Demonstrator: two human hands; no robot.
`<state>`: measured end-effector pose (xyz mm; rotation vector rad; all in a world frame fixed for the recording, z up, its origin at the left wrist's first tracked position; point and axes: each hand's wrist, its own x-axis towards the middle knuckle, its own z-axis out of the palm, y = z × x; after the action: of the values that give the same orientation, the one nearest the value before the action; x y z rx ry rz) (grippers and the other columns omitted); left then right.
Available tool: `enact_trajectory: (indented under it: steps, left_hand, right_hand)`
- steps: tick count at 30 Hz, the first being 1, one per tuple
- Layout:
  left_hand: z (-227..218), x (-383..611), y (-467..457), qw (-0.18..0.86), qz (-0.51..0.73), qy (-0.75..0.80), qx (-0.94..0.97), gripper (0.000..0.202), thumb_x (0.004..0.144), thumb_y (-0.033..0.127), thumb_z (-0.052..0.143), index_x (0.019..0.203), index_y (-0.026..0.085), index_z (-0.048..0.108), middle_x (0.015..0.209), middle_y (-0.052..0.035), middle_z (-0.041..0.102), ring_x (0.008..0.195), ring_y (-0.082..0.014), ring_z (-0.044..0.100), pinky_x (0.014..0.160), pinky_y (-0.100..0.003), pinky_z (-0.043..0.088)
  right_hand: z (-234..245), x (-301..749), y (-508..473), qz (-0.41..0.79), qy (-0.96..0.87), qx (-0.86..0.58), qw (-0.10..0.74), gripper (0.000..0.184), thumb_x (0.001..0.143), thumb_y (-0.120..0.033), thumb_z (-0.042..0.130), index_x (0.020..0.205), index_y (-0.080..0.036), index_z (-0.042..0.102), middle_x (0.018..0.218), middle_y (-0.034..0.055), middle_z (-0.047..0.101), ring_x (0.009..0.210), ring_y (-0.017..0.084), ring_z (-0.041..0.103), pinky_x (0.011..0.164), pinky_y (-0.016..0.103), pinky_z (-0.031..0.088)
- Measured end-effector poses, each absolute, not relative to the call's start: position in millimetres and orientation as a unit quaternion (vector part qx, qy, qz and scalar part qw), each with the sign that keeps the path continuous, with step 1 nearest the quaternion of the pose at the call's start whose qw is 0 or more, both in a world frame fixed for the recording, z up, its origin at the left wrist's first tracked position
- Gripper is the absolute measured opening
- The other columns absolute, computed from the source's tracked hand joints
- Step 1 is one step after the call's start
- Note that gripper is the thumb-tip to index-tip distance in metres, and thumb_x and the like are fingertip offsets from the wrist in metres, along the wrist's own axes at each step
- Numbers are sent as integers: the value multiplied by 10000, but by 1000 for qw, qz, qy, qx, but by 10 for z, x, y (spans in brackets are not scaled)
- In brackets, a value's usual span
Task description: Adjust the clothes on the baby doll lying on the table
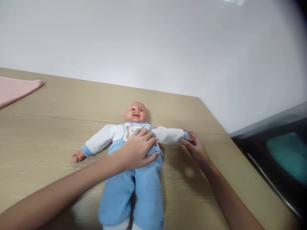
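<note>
Head view: I have the doll (147, 185) face-up on the table (62, 99), long axis running away from me, head at the far end. Its outstretched sleeve (169, 135) lies crosswise to that axis, pointing right. My right hand (197, 148) is nearer the sleeve's end, thumb and fingers grasping the cuff (186, 135) beside the doll's small hand. My left hand (141, 148) rests palm-down across the torso, left of that sleeve; cannot tell whether it grips cloth.
</note>
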<state>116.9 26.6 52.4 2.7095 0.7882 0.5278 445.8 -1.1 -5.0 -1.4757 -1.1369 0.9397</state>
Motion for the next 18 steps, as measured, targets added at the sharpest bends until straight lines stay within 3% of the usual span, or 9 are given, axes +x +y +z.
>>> enact_trajectory:
  steps: [3, 8, 14, 18]
  left_hand:
    - [530, 1267, 265, 122, 170, 305, 929, 338, 1128, 504, 666, 1103, 174, 735, 1184, -145, 764, 1184, -372, 624, 1084, -564, 496]
    - [567, 1470, 279, 161, 155, 338, 914, 264, 1095, 425, 661, 974, 196, 714, 1082, -133, 779, 1159, -373, 636, 1090, -590, 466]
    - [580, 1580, 351, 213, 152, 310, 914, 224, 1034, 395, 789, 947, 211, 697, 886, -85, 787, 1034, -364, 746, 1138, -615, 438]
    - [581, 1653, 343, 224, 188, 268, 918, 158, 960, 301, 833, 950, 248, 685, 826, -35, 777, 893, -334, 775, 1075, -571, 482]
  right_hand:
    - [-139, 4506, 30, 376, -486, -616, 493, 823, 735, -755, 1004, 1324, -290, 666, 1404, 131, 768, 1299, 356, 732, 1210, 548, 578]
    - [-170, 4528, 29, 361, -511, -618, 476, 780, 786, -753, 965, 1329, -276, 670, 1347, 137, 783, 1259, 354, 747, 1135, 520, 614]
    - [-173, 4504, -24, 355, -530, -609, 471, 726, 829, -740, 937, 1311, -263, 678, 1319, 128, 789, 1198, 338, 751, 1094, 512, 614]
    - [-181, 4486, -50, 368, -533, -607, 461, 709, 859, -726, 922, 1338, -265, 677, 1228, 111, 803, 1121, 332, 764, 1035, 505, 632]
